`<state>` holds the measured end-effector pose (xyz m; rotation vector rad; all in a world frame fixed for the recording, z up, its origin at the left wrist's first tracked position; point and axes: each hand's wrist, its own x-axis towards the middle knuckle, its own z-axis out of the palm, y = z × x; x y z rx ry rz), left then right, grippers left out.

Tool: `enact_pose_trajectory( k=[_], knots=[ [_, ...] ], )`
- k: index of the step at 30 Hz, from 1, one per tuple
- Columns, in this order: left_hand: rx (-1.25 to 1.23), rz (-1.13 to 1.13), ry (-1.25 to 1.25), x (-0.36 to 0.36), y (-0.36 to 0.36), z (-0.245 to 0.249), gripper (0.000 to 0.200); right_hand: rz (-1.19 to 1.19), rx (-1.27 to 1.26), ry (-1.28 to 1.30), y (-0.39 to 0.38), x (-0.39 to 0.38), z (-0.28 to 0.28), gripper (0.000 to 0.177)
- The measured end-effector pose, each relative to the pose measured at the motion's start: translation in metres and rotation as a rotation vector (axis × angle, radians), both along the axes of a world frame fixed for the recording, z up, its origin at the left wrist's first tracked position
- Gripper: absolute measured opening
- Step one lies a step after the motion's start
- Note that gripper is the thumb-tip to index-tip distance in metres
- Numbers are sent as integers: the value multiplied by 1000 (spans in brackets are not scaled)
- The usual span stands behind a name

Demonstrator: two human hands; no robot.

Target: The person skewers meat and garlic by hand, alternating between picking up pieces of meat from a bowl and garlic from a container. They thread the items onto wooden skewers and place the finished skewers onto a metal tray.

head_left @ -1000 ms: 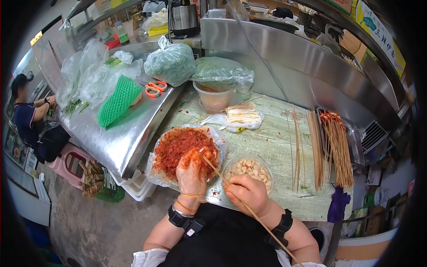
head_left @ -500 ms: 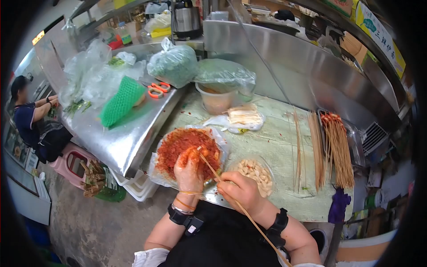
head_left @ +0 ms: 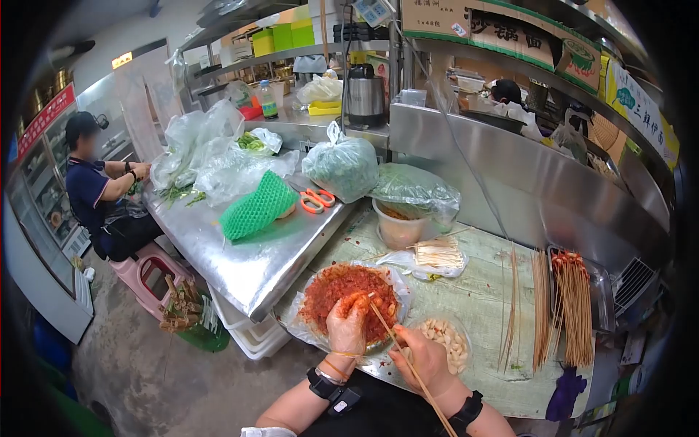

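L hand (head_left: pixel 347 326): gloved fingers closed round small piece, over red chili mix (head_left: pixel 342 293). R hand (head_left: pixel 424 360): bare, pinches skewer (head_left: pixel 413 369), tip nr L fingers. White pieces (head_left: pixel 444 341) in bowl just beside R hand.

A clear glove (head_left: pixel 348 329) covers the left hand (head_left: pixel 351 313), yellow-orange bands (head_left: pixel 344 355) below; black wrist straps (head_left: pixel 466 413), white sleeve (head_left: pixel 268 432) toward seven o'clock, black garment (head_left: pixel 386 409) at six.
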<state>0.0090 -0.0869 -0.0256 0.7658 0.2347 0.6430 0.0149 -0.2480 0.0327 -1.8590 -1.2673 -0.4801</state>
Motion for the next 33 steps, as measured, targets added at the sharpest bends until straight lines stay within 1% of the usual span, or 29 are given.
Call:
enact_pose_trajectory(
  k=[2, 4, 5, 6, 8, 10, 11, 13, 14, 15, 17, 19, 20, 22, 26, 27, 28, 29, 31, 33],
  knots=[
    [12, 20, -23, 0, -1, 3, 17, -4, 17, -16, 3, 1, -1, 52],
    [38, -31, -13, -1, -1, 2, 18, 17, 37, -32, 9, 4, -5, 52],
    [205, -12, 61, 1, 4, -10, 18, -10, 25, -9, 12, 7, -10, 51],
    [174, -11, 41, 3, 2, -15, 18, -39, 13, 14, 14, 9, -13, 51],
    [93, -69, 19, 1, 2, -7, 18, -12, 35, 16, 17, 11, -12, 49],
    [111, -109, 34, 3, 4, -17, 19, -13, -9, 31, 16, 10, -9, 41],
    [165, -131, 43, -2, 1, -5, 19, 4, -10, 26, 17, 11, -9, 41],
    [177, -116, 71, -5, 1, -1, 18, -29, -38, 94, 15, 11, -8, 34],
    [193, -115, 99, -3, 2, 2, 18, -24, -35, 86, 13, 11, -3, 34],
    [121, -137, 116, -3, 2, 1, 21, -20, -78, 91, 9, 8, 3, 33],
    [92, -130, 88, 1, 7, -7, 21, -8, -118, 81, 1, 8, 13, 31],
    [19, -141, 68, 4, 8, -11, 21, 86, -143, -40, -10, 8, 18, 26],
    [19, -138, 64, 3, 7, -10, 21, 89, -143, -44, -14, 3, 29, 26],
    [118, -134, 76, 2, 7, -11, 21, 93, -147, 12, -16, -5, 50, 16],
    [77, -138, 53, 4, 9, -18, 22, 120, -118, 36, -21, -2, 40, 15],
    [100, -126, 67, 4, 8, -17, 22, 145, -95, -35, -23, 2, 33, 24],
    [123, -129, 82, 1, 7, -11, 22, 156, -74, -103, -26, 5, 26, 37],
    [88, -131, 97, 4, 6, -14, 22, 118, -87, -99, -28, 7, 20, 37],
    [35, -141, 70, 4, 6, -11, 22, 62, -97, -51, -22, 10, 9, 28],
    [26, -96, 51, 4, 6, -16, 22, 47, -87, -44, -18, 8, 4, 27]
  ],
)
